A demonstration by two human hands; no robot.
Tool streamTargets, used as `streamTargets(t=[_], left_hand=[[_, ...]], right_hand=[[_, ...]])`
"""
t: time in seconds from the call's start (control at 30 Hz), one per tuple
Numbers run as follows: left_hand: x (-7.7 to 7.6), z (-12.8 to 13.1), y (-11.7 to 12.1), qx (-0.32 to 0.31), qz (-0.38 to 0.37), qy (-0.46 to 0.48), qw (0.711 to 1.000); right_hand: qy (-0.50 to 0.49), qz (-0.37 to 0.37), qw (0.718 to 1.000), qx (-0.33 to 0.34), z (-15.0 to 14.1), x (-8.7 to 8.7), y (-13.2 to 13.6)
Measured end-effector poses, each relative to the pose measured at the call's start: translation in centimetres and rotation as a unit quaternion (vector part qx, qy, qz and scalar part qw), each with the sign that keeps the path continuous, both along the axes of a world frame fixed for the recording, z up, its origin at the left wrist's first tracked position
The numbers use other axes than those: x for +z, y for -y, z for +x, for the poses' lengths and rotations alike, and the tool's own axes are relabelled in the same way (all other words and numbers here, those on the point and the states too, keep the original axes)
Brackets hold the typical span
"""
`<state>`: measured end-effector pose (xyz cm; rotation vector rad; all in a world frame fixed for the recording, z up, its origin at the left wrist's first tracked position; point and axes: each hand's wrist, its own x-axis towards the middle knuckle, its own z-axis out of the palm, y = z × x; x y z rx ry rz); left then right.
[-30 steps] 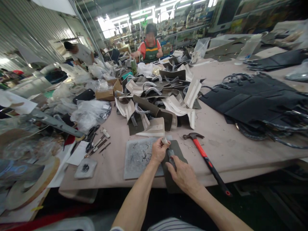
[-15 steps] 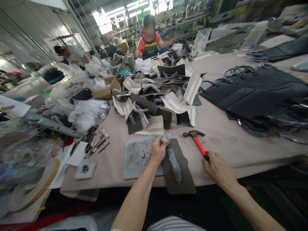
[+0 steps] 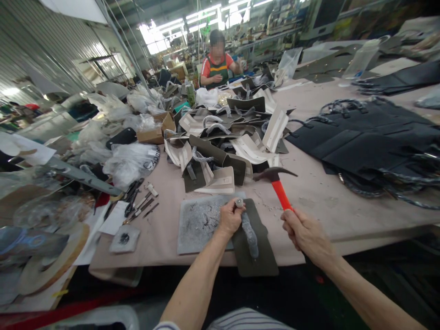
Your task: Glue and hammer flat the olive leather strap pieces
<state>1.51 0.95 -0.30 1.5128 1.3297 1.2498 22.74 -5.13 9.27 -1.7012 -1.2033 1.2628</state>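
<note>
My left hand (image 3: 230,217) is closed around a short punch (image 3: 239,202) that stands near the far end of an olive-grey bag panel (image 3: 264,238). A plastic-wrapped handle (image 3: 250,236) runs along the panel. Under my left hand and the panel's left side lies a grey, scuffed pad (image 3: 195,224). My right hand (image 3: 305,233) grips a claw hammer (image 3: 282,195) by its red handle, with the head raised above the table to the right of the punch. The punch's lower tip is hidden by my fingers.
Similar panels (image 3: 220,133) are piled beyond the pad. Black bags (image 3: 371,142) lie at right. Several hand tools (image 3: 140,206) and a small clear tray (image 3: 124,239) sit at left, near plastic bags (image 3: 127,165). A co-worker (image 3: 216,64) sits across the table.
My right hand has lifted the hammer off the table and closed around its handle. My left hand now holds the punch more upright. The co-worker's hands have moved.
</note>
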Motion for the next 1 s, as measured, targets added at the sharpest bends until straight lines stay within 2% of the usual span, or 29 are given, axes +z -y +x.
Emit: streamTargets(t=[0.03, 0.1, 0.13, 0.2, 0.27, 0.33, 0.4, 0.47, 0.53, 0.57, 0.67, 0.7, 0.77, 0.83, 0.9, 1.0], left_hand=[[0.0, 0.0, 0.0, -0.005, 0.003, -0.004, 1.0], [0.1, 0.0, -0.1, -0.01, 0.0, -0.005, 1.0], [0.1, 0.0, -0.1, -0.011, -0.006, 0.0, 1.0], [0.0, 0.1, -0.2, -0.009, -0.022, 0.012, 1.0], [-0.1, 0.1, -0.3, -0.01, -0.026, 0.016, 0.999], [-0.1, 0.0, -0.2, -0.016, -0.018, 0.01, 1.0], [0.0, 0.0, -0.2, -0.02, -0.009, 0.006, 1.0], [0.0, 0.0, -0.1, -0.017, -0.005, 0.004, 1.0], [0.0, 0.0, -0.1, -0.018, -0.003, 0.0, 1.0], [0.0, 0.0, -0.1, -0.021, -0.004, -0.003, 1.0], [-0.1, 0.1, -0.2, -0.028, -0.013, -0.003, 1.0], [-0.2, 0.1, -0.2, -0.026, -0.016, -0.001, 1.0], [-0.2, 0.0, -0.2, -0.021, -0.019, 0.004, 1.0], [0.0, 0.0, -0.2, -0.02, -0.02, 0.007, 1.0], [0.1, 0.1, -0.2, -0.024, -0.017, 0.008, 1.0], [0.1, 0.1, -0.1, -0.024, -0.015, 0.006, 1.0]], right_hand=[[0.086, 0.071, 0.993, 0.027, -0.1, 0.5, 0.1], [0.248, 0.168, 0.951, 0.079, -0.1, 1.1, 0.2], [0.312, 0.186, 0.926, 0.107, -0.1, 1.2, 0.2], [0.392, 0.173, 0.887, 0.173, 0.0, 1.7, -0.1], [0.419, 0.164, 0.868, 0.213, 0.0, 3.1, -0.4], [0.421, 0.208, 0.864, 0.182, -0.1, 5.3, -0.7], [0.407, 0.291, 0.862, 0.085, -0.4, 7.5, -0.7], [0.389, 0.362, 0.847, -0.012, -0.8, 8.3, -0.4], [0.391, 0.377, 0.84, -0.003, -0.8, 7.0, 0.0], [0.406, 0.351, 0.842, 0.044, -0.7, 5.9, 0.2], [0.447, 0.188, 0.85, 0.207, 0.6, 2.4, 0.1], [0.453, 0.137, 0.852, 0.226, 1.1, 1.7, 0.0], [0.45, 0.089, 0.86, 0.224, 1.9, 1.3, -0.4], [0.439, 0.093, 0.873, 0.191, 2.0, 1.7, -0.6], [0.432, 0.133, 0.877, 0.16, 1.5, 2.2, -0.5], [0.44, 0.18, 0.862, 0.176, 0.5, 2.3, -0.2]])
